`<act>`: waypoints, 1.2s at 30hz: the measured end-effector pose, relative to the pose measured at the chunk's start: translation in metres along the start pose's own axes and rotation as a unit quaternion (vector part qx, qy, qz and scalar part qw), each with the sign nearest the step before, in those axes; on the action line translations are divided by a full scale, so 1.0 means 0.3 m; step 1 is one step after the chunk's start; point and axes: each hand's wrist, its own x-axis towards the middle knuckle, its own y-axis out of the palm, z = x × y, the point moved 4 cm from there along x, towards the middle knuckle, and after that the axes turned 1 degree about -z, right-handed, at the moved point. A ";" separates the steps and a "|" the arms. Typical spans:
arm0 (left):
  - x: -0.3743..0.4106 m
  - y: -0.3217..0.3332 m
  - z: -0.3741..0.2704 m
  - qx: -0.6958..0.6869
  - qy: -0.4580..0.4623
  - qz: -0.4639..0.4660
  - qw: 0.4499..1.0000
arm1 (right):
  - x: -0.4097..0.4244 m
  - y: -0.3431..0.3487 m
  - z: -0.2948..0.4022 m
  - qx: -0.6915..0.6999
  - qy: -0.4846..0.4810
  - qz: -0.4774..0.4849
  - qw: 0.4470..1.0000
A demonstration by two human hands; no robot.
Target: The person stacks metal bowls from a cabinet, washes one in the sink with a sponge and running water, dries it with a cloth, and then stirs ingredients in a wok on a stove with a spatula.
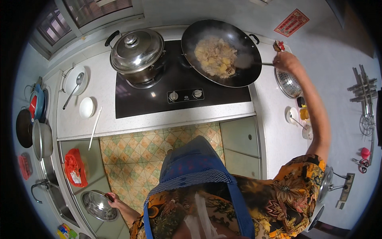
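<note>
My right hand [286, 61] is closed around the handle of a wok spatula [267, 64]. Its blurred head lies inside a large black wok [206, 28], beside a steaming heap of pale and yellowish food pieces [216, 56]. Low on the left, my left hand [114, 200] grips the rim of a shiny stainless-steel bowl [98, 206], held tilted above the floor. A lidded steel pot [137, 53] stands on the left burner of the black glass hob [143, 103], next to the wok.
A white bowl with a ladle [79, 79], a small white bowl [86, 107] and white chopsticks [95, 128] lie left. A perforated steel colander [288, 83] and seasoning jars [304, 113] stand right, under my forearm. A red bag [74, 167] hangs near the sink [61, 203].
</note>
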 end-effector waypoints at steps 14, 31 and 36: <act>-0.040 0.178 0.047 0.021 0.045 0.057 0.997 | 0.243 0.440 0.192 0.215 -0.004 -0.153 0.965; -0.051 0.165 0.122 -0.014 0.019 0.012 1.000 | 0.204 0.135 -0.172 -0.067 0.042 -0.171 0.982; -0.093 0.177 0.122 0.030 -0.006 0.082 0.996 | 0.456 0.323 -0.272 0.012 -0.002 -0.134 0.991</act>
